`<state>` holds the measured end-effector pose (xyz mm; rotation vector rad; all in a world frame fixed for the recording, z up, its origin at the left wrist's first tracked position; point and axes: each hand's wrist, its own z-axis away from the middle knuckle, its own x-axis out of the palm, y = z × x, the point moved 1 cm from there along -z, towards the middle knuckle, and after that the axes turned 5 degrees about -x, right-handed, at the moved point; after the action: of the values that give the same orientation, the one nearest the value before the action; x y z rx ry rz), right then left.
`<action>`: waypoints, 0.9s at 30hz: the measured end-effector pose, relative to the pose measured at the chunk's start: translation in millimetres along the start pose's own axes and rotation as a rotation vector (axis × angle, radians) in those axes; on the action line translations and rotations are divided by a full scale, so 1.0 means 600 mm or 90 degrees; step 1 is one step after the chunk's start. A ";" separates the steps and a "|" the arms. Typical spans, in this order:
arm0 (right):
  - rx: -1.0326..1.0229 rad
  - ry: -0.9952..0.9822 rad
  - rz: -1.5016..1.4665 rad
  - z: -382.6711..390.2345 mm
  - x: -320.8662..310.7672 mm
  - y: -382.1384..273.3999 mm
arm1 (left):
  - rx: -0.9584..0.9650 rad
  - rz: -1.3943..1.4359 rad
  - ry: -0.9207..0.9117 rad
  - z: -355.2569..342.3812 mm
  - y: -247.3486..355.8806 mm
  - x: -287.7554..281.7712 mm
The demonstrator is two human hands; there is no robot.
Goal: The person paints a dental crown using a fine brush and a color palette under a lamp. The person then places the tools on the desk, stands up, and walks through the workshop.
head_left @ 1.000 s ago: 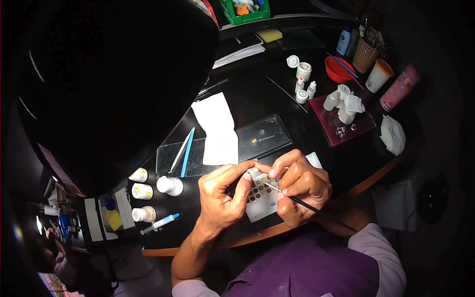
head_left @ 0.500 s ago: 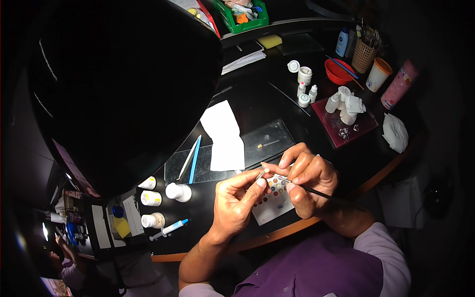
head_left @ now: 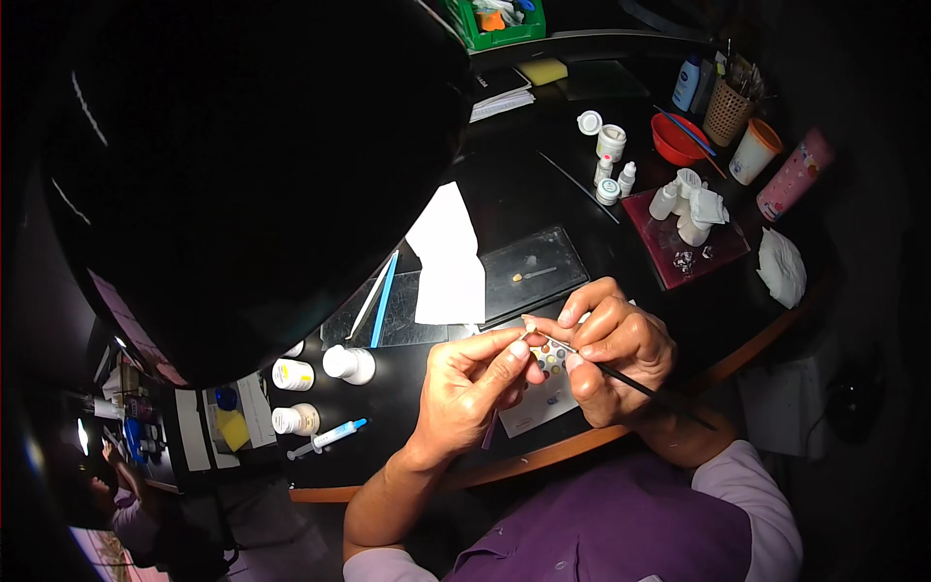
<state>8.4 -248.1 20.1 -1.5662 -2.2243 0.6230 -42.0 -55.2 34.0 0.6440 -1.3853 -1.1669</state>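
Above the desk's near edge, my left hand (head_left: 477, 383) pinches a slim tool with a purplish shaft (head_left: 489, 432). At its tip, by the thumb and forefinger, sits a small whitish piece (head_left: 531, 330), too small to name surely. My right hand (head_left: 621, 351) grips a fine brush with a long dark handle (head_left: 645, 386); its thin tip reaches the whitish piece, though contact is hard to make out. Beneath the hands lies a white card with coloured dots (head_left: 531, 412), partly covered by them.
White bottles (head_left: 349, 364) and a blue-tipped syringe (head_left: 330, 438) are left of my hands. Beyond lie a white paper towel (head_left: 452, 281), blue tweezers-like tool (head_left: 385, 301) and dark glass slab (head_left: 543, 254). A maroon slab (head_left: 669, 262) and red bowl (head_left: 677, 141) stand right. A black lamp-like shape (head_left: 262, 175) blocks the upper left.
The view has shifted slightly. My left hand has turned the slim tool, so its purplish shaft now shows below the palm. Both hands keep their hold, close together.
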 end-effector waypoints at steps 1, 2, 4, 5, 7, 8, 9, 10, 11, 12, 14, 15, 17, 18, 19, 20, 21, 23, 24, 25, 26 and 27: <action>-0.004 -0.014 0.027 -0.001 0.000 0.000 | -0.006 -0.020 0.014 0.000 0.000 0.001; -0.003 -0.015 0.026 -0.001 0.000 0.000 | -0.009 -0.024 0.022 -0.001 0.000 0.002; -0.027 -0.020 0.049 -0.002 0.002 0.001 | -0.013 -0.027 0.030 -0.002 0.000 0.003; -0.028 -0.017 0.052 -0.002 0.002 0.001 | -0.016 -0.009 0.026 -0.003 0.000 0.003; -0.021 -0.017 0.063 -0.002 0.004 0.001 | -0.019 0.009 0.023 -0.004 0.001 0.003; -0.021 -0.018 0.062 -0.002 0.004 0.001 | -0.035 0.022 0.024 -0.003 0.001 0.003; -0.024 -0.018 0.066 -0.003 0.005 0.001 | -0.045 0.057 0.009 -0.003 0.002 0.003; -0.029 -0.020 0.069 -0.003 0.006 0.001 | -0.050 0.036 0.026 -0.003 0.002 0.002; -0.026 -0.018 0.069 -0.004 0.005 0.000 | -0.051 0.032 0.028 -0.003 0.002 0.003; -0.026 -0.022 0.080 -0.004 0.006 -0.001 | -0.046 0.050 0.014 -0.003 0.002 0.003; -0.025 -0.027 0.091 -0.005 0.007 -0.001 | -0.051 0.027 0.033 -0.003 0.002 0.003; -0.027 -0.024 0.086 -0.006 0.008 -0.001 | -0.046 0.044 0.020 -0.003 0.002 0.004; -0.028 -0.021 0.081 -0.006 0.008 -0.001 | -0.047 0.026 0.030 -0.003 0.002 0.003; -0.033 -0.022 0.084 -0.007 0.007 -0.001 | -0.044 0.044 0.013 -0.003 0.002 0.003; -0.039 -0.027 0.088 -0.007 0.007 -0.001 | -0.046 0.026 0.025 -0.003 0.002 0.003; -0.037 -0.024 0.088 -0.007 0.006 -0.001 | -0.048 0.025 0.029 -0.003 0.002 0.003; -0.038 -0.031 0.089 -0.007 0.005 0.000 | -0.046 0.047 0.018 -0.003 0.002 0.003; -0.038 -0.037 0.090 -0.006 0.004 -0.001 | -0.051 0.023 0.031 -0.003 0.002 0.003; -0.033 -0.030 0.088 -0.005 0.005 -0.001 | -0.048 0.040 0.017 -0.003 0.003 0.003; -0.028 -0.023 0.087 -0.005 0.005 -0.002 | -0.051 0.021 0.030 -0.003 0.003 0.003; -0.028 -0.023 0.087 -0.004 0.006 -0.002 | -0.052 0.020 0.033 -0.003 0.003 0.004; -0.027 -0.021 0.091 -0.003 0.006 -0.002 | -0.049 0.038 0.024 -0.003 0.003 0.004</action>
<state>7.1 -244.6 22.5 -1.7601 -2.1762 0.6499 -40.3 -57.3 36.1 0.5639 -1.3127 -1.1492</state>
